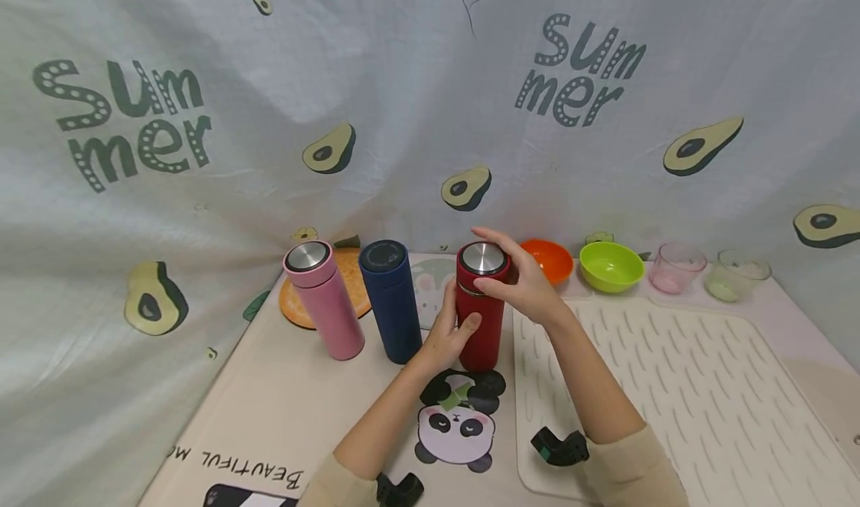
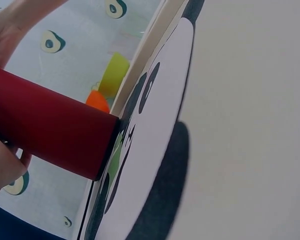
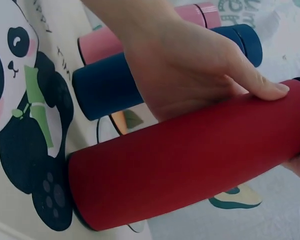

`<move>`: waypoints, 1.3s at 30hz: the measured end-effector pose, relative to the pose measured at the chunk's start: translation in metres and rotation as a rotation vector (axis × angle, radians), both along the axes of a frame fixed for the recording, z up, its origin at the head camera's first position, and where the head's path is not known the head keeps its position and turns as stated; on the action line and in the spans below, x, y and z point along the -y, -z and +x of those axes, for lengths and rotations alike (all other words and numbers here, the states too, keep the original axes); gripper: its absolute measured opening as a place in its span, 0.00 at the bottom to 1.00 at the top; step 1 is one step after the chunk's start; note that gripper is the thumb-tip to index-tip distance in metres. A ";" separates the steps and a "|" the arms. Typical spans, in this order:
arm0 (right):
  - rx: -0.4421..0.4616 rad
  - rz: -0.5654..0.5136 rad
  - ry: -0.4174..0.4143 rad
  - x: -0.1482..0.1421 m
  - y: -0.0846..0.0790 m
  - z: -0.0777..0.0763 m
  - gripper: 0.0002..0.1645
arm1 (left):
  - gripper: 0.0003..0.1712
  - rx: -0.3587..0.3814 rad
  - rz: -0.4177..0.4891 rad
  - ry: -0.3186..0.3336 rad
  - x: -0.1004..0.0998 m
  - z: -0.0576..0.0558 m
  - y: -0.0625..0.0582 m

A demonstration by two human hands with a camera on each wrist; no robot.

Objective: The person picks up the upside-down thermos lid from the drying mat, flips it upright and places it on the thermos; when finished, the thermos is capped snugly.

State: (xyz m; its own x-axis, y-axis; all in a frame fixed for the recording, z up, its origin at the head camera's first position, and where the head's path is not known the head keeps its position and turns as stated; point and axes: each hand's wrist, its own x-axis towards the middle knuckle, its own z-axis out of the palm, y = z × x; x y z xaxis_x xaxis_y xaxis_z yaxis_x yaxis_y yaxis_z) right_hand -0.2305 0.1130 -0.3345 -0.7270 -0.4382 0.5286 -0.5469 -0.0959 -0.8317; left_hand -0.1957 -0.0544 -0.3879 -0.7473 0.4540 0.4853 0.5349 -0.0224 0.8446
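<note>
A red thermos (image 1: 481, 343) with a silver-topped lid (image 1: 484, 257) stands upright behind a panda picture on the table. My left hand (image 1: 446, 339) grips its body from the left, thumb across the near side. Around the lid curves my right hand (image 1: 527, 284), its thumb at the front of the lid and a finger reaching past the back. In the right wrist view, the left hand (image 3: 185, 65) lies along the body of the red thermos (image 3: 190, 160). To the left stand a blue thermos (image 1: 395, 305) and a pink thermos (image 1: 328, 305), both lidded.
An orange bowl (image 1: 547, 262), a green bowl (image 1: 611, 266) and two glass cups, one pinkish (image 1: 675, 268) and one greenish (image 1: 736, 277), line the back right. A ridged cream mat (image 1: 672, 387) covers the right side. An orange round mat (image 1: 293, 305) lies behind the pink thermos.
</note>
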 end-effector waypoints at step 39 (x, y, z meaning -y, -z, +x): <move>-0.004 0.002 0.071 0.011 -0.001 0.001 0.35 | 0.45 0.048 -0.036 -0.020 0.001 0.003 0.000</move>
State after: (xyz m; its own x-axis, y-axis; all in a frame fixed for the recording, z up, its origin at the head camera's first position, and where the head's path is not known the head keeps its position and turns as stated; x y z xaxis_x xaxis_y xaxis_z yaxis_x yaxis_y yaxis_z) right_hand -0.2291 0.1023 -0.3334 -0.7543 -0.3870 0.5304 -0.5552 -0.0552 -0.8299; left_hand -0.1923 -0.0558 -0.3884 -0.7781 0.4556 0.4325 0.4941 0.0187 0.8692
